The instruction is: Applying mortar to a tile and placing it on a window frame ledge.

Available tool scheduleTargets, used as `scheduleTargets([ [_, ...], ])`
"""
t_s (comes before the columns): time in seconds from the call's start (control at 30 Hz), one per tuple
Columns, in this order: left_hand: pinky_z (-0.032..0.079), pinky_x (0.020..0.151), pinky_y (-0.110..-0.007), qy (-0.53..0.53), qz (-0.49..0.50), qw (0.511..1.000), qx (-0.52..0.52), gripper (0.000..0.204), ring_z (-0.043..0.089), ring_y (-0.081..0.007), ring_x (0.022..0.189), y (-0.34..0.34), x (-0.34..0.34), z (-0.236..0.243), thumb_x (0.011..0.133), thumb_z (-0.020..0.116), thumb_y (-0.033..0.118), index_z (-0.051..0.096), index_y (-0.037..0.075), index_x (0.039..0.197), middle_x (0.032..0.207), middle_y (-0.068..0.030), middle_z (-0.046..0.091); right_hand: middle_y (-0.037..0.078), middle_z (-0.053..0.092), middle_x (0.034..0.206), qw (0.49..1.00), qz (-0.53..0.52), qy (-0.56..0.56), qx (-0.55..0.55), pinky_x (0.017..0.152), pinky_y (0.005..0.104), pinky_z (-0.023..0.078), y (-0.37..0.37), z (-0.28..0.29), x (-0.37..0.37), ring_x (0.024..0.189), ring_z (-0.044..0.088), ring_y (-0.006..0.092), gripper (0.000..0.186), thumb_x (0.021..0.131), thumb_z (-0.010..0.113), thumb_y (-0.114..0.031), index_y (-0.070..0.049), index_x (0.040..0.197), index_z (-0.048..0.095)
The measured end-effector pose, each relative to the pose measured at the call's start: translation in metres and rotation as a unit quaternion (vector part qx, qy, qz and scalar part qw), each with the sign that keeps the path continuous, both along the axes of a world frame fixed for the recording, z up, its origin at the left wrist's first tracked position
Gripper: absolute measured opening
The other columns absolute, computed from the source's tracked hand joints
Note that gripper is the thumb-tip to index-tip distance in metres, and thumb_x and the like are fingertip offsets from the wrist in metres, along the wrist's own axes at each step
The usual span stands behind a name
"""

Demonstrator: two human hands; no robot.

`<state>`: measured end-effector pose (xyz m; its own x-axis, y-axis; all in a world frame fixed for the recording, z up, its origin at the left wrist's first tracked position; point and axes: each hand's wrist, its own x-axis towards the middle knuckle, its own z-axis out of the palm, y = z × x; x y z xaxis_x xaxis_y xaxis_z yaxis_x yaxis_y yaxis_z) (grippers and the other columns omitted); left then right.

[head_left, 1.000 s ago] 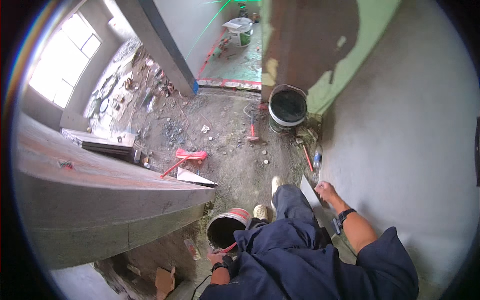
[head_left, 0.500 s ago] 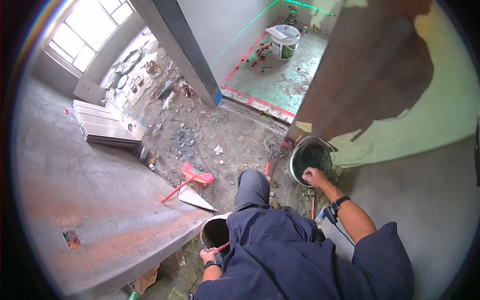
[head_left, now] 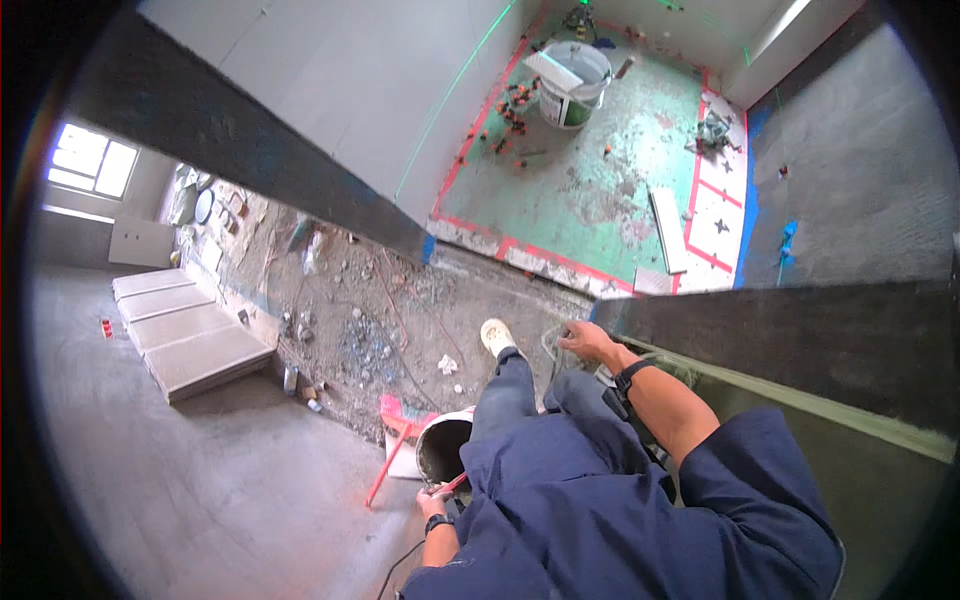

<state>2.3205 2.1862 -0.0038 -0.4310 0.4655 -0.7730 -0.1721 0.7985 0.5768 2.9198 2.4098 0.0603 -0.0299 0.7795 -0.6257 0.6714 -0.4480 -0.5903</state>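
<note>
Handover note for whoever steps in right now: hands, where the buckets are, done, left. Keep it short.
Left hand: gripping a red handle at the rim of the dirty bucket by the left leg.
Right hand: closed on a thin wire bail near the wall edge; what hangs below it is hidden by the knee.
White-and-green tub stands in the green-floored room ahead.
Done: cannot tell from this view. Left: both loads not yet set down.
</note>
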Motion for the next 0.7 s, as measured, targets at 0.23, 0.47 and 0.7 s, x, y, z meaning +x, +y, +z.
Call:
scheduleTargets([
  [0.23,0.048,0.071,-0.042,-0.188,0.487,0.853,-0.016,0.035,0.05,-0.0217,0.066,0.2,0.14,-0.026,0.098,0.049,0.037,0.043,0.013,0.074,0.067,-0.002,0.046,0.022,0.072,0.098,0.996,-0.063,-0.024,0.053,0.083,0.0448,0.054,0.155,0.046,0.109,0.093,0.07,0.0388,0.038,0.085,0.065,-0.035,-0.005,0.106,0.071],
  [0.47,0.044,0.071,-0.042,-0.214,0.385,0.896,0.054,0.035,0.045,-0.0212,0.062,0.391,0.224,0.007,0.097,0.051,0.036,0.045,0.014,0.071,0.065,-0.002,0.045,0.023,0.072,0.093,0.985,-0.153,-0.08,-0.006,0.081,0.0451,0.054,0.236,0.031,0.272,0.091,0.07,0.0372,0.037,0.086,0.065,-0.035,-0.002,0.101,0.072],
  [0.7,0.041,0.069,-0.043,-0.183,0.323,0.928,-0.015,0.037,0.044,-0.0215,0.06,0.594,0.338,0.009,0.095,0.052,0.039,0.04,0.017,0.068,0.061,-0.0004,0.043,0.02,0.069,0.074,0.956,-0.245,-0.115,-0.112,0.07,0.0429,0.056,0.195,-0.034,0.449,0.068,0.07,0.0328,0.039,0.086,0.068,-0.035,-0.001,0.104,0.069],
])
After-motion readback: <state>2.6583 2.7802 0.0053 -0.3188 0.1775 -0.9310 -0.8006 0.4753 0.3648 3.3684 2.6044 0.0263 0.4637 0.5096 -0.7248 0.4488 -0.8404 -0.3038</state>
